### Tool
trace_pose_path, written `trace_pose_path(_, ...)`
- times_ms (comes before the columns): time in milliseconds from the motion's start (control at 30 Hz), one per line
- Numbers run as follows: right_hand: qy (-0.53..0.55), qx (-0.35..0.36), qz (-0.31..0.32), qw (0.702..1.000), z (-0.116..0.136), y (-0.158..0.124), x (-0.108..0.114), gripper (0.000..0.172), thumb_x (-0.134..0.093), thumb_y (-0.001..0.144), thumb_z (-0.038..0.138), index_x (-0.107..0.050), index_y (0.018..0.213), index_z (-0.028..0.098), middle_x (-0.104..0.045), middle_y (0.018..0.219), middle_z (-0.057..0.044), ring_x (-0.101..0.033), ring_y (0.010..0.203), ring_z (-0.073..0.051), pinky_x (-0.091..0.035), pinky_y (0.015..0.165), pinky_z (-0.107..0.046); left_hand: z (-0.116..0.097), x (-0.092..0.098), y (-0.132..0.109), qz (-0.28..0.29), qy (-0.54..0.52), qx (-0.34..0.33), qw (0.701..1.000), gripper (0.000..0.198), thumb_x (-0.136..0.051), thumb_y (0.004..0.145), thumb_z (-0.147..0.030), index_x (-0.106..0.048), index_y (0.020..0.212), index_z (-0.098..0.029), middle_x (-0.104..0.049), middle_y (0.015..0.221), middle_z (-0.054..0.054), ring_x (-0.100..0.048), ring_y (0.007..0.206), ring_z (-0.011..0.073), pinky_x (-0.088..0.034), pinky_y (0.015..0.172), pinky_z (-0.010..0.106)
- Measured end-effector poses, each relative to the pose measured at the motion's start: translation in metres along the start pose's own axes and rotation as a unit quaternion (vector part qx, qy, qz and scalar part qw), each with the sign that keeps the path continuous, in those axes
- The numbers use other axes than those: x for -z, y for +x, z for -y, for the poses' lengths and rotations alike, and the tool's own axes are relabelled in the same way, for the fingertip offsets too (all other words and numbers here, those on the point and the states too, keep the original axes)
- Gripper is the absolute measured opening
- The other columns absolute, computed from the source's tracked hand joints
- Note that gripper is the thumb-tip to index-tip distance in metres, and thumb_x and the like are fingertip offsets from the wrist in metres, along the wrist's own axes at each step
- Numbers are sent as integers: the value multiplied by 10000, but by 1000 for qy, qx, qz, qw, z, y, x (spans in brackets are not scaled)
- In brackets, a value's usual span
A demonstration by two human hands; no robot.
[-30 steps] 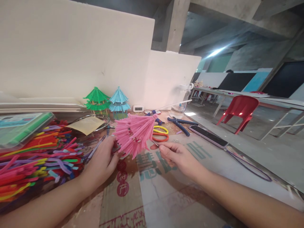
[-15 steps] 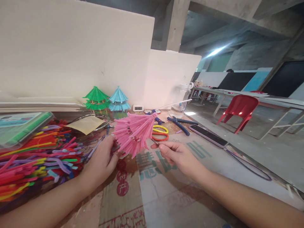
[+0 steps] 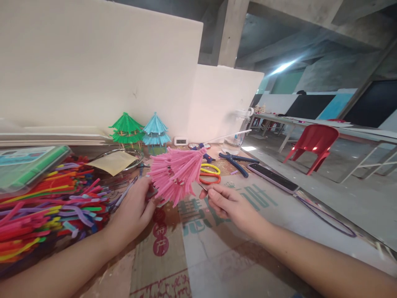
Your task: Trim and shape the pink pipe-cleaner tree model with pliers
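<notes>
Pink pipe-cleaner pagoda [image 3: 175, 176] held tilted just above the cardboard sheet [image 3: 217, 248], tip pointing away to the right, fringed tiers fanning toward the camera; left hand [image 3: 133, 211] closed around its base from below-left, fingers partly hidden behind the fringe; right hand [image 3: 229, 205] curled, thumb and forefinger pinched on a thin dark piece [image 3: 203, 188] just at the lower tier's edge; what that piece is, cannot tell.

Handling, by judgement: very light; fuzzy, so not slippery; wire cores bend and stay bent; fringe tips crush easily; best gripped at the base or central stem, never across the tiers.

Nearby: loose pipe cleaners [image 3: 46, 207] heaped to the left; scissors [image 3: 211, 174] just behind the pagoda.
</notes>
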State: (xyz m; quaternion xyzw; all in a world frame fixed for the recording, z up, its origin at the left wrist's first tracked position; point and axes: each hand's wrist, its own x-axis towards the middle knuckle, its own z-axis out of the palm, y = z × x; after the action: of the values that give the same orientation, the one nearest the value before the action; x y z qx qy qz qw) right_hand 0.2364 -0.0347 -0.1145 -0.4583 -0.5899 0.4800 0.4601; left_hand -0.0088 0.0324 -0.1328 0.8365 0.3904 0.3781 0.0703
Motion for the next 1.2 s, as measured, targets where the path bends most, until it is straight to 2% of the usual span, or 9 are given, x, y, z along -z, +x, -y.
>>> trace_pose_path(133,-103,66,-15,992,-11,-1,-1,507,-478,851,672,-583,900,179,-436,637,37,-383,569,-118,-312,535,-247,-1,1,1,1,0,1,1000,109,-449,822,-245,-495,912,-206,-575,908,80,-565,933,274,-459,859,424)
trace_pose_path(267,-153,78,-27,985,-13,-1,-1,559,-399,894,665,-624,976,160,-526,732,-13,-466,671,-152,-377,617,-271,0,1,0,2,6,-1,1000,118,-438,833,-251,-489,925,-200,-571,920,85,-557,927,277,-454,852,433)
trace_pose_path(400,-141,70,-39,987,-11,0,-1,552,-406,880,675,-615,887,165,-473,678,10,-431,621,-138,-358,589,-267,1,0,-1,9,6,-6,1000,95,-426,850,-235,-482,916,-198,-570,921,89,-556,946,282,-450,846,435)
trace_pose_path(567,-117,51,-48,991,-9,0,0,547,-416,855,689,-597,872,172,-390,630,34,-378,571,-129,-302,514,-253,-1,1,-1,6,-2,-16,1000,194,-432,859,-227,-505,1033,-187,-594,1013,103,-563,959,278,-455,839,427)
trace_pose_path(667,-91,42,-53,994,-8,1,0,525,-449,829,693,-583,848,186,-373,637,36,-361,567,-129,-281,488,-249,-1,1,-1,4,3,-12,1000,162,-431,853,-228,-502,993,-187,-589,984,102,-561,949,282,-452,838,435)
trace_pose_path(933,-87,45,-60,993,-3,0,0,469,-482,829,644,-587,839,187,-352,616,46,-322,546,-122,-246,482,-249,0,0,-1,6,7,-10,1000,98,-428,848,-221,-483,926,-199,-570,935,87,-552,912,270,-449,815,418)
trace_pose_path(1200,-106,65,-51,991,0,1,1,463,-480,850,618,-601,833,171,-323,571,65,-301,518,-110,-240,495,-254,-1,1,0,2,5,-8,1000,146,-429,846,-241,-498,965,-192,-589,966,100,-563,933,280,-456,829,432)
